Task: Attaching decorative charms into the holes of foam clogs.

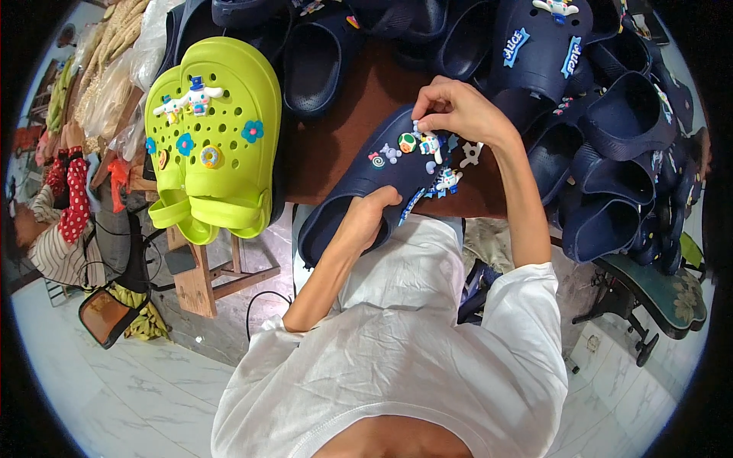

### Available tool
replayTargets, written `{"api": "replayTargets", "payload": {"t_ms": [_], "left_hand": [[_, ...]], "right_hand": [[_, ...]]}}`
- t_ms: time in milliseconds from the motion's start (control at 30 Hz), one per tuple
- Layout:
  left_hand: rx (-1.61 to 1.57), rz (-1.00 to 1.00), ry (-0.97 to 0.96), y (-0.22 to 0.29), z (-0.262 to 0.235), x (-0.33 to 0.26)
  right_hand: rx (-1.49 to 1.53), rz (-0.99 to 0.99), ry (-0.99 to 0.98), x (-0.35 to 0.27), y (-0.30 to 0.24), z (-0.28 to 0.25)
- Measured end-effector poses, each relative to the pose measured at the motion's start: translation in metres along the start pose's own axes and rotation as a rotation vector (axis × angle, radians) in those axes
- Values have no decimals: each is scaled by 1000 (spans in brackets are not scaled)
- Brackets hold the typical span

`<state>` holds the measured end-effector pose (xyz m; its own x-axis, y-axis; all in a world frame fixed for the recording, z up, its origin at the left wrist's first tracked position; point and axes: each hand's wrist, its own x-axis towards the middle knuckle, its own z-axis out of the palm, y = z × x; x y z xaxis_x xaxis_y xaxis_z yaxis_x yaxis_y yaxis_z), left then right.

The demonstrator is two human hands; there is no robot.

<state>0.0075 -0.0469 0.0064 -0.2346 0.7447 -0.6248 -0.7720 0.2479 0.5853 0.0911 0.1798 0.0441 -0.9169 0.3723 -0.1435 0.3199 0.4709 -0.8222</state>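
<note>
A navy clog (359,172) lies at the table edge in front of me, toe pointing away to the right. My left hand (366,217) grips it by the side of its opening, thumb on the upper. Over the toe, my right hand (458,111) pinches a small pale shoe charm (415,126), mostly hidden by the fingertips. Several charms sit on the clog's upper, among them a green round charm (407,143), a lollipop charm (376,159) and a white character charm (449,180). Another white charm (471,155) is beside the toe, under my right wrist.
A pair of lime-green clogs (229,153) with charms stands at the left. Navy clogs (611,122) are piled along the back and right of the brown table (385,76). A wooden stool (198,282) is below left, a padded chair (664,294) at right. Another person's sleeve (74,191) shows far left.
</note>
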Motion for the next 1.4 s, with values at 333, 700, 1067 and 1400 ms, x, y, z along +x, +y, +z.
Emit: {"api": "replayTargets", "payload": {"t_ms": [333,700,1067,1400], "left_hand": [[7,-32,-7,2,-3,5],[-128,14,-26,-3,-9,8],[-110,24,-22,-5,-7,10],[-369,37,-9,18,-8,8]], "right_hand": [[-117,-122,56,-6,0,7],[54,18,193,-23,-3,7],[-77,-27,319,-23,-15,32],[202,93,638,-37,36,38]]}}
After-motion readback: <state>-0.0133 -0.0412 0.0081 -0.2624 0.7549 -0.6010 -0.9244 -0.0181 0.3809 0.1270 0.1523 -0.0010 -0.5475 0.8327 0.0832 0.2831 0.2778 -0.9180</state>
